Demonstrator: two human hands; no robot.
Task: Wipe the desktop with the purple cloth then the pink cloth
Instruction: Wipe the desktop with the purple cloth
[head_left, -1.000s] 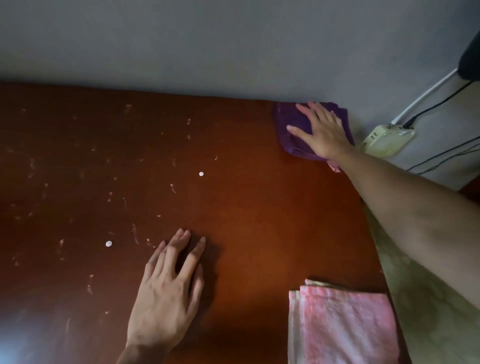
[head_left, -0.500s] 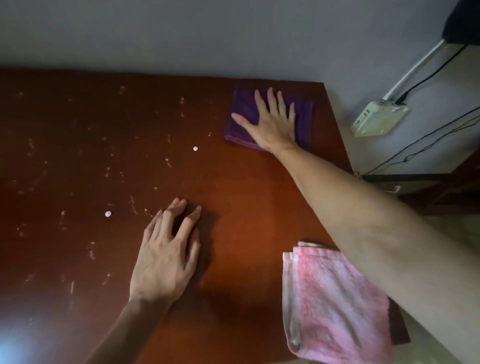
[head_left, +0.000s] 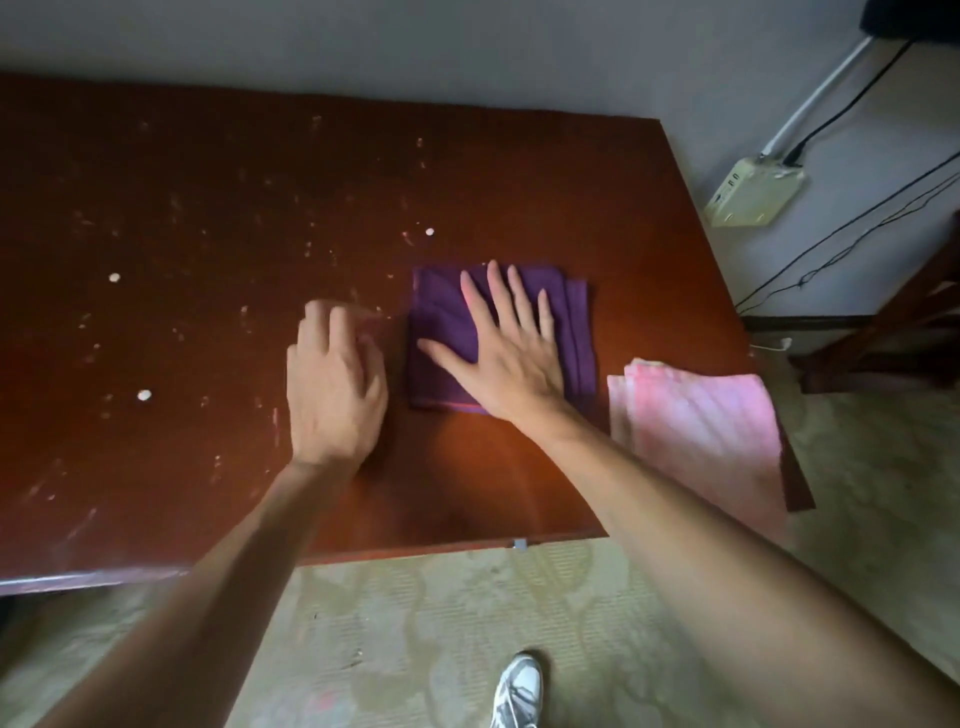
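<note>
Purple cloth (head_left: 524, 291) lies folded flat on the desk (head_left: 208, 208), right of centre. Right hand (head_left: 511, 358) sits palm-down on top of it, fingers spread and extended toward 12 o'clock, thumb out toward 9. Nothing is pinched: the hand presses the fabric rather than gripping it. A flat, spread palm probably loads the whole pad evenly so it slides without bunching.

Left hand (head_left: 335, 387) is at 9 o'clock of the cloth, just beside its edge, resting on bare wood. Its fingertips are blurred; fingers look loosely curled and hold nothing. Likely a brace for the lean over the desk.

Pink cloth (head_left: 696, 431) is folded at 3 o'clock of the purple one, near the right edge, its near corner overhanging the desk. It appears parked out of the wiping path for the second pass.

White specks and smears cover the desk from 9 to 12 o'clock of the hands; the wood beside the cloth at 3 o'clock looks cleaner. Judgement: purple pass under way, most of the left side not yet done. A shoe (head_left: 519, 691) shows on the floor below.
</note>
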